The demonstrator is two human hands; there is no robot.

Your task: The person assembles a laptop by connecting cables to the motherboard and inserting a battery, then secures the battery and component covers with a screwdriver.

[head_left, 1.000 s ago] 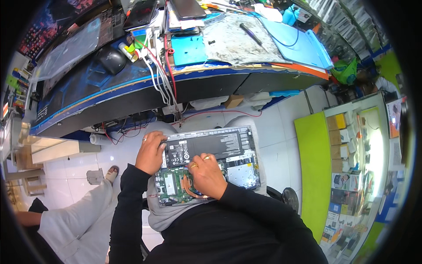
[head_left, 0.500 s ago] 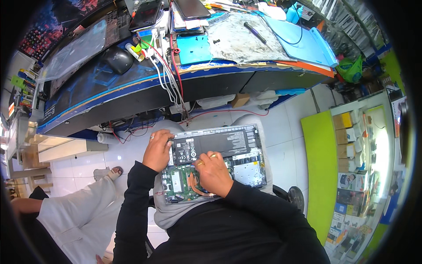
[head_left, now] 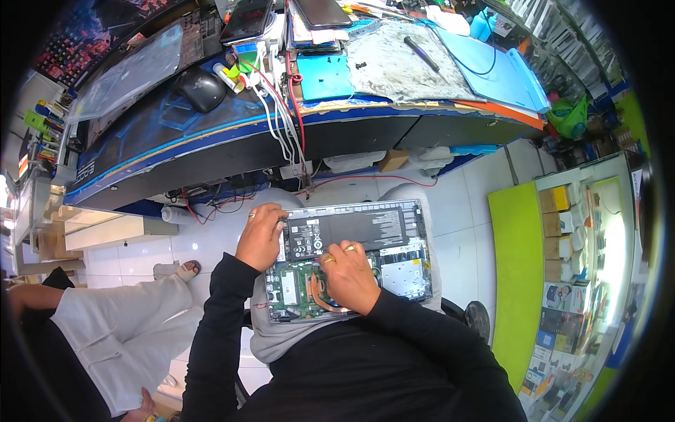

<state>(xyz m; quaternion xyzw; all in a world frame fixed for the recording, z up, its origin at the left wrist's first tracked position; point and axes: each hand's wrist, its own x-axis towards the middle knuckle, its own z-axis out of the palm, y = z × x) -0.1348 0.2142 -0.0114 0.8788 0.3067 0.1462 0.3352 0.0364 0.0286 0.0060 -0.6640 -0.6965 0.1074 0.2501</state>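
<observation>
An opened laptop base lies across my lap with its insides showing. Its black battery fills the upper half, and a green circuit board with a copper heat pipe is at the lower left. My left hand grips the laptop's upper left corner, fingers bent over the edge beside the battery. Over the middle, my right hand is closed, its fingertips pressed together at the battery's lower edge. Whatever these fingertips pinch is hidden beneath the hand.
Ahead stands a cluttered workbench with a screwdriver, a mouse and hanging cables. Another person's legs are at the left. A glass display case with boxes stands at the right.
The whole view has shifted slightly, so the bench and laptop appear a little further right. Both hands keep nearly the same places on the laptop. The other person's hand shows more at the lower left.
</observation>
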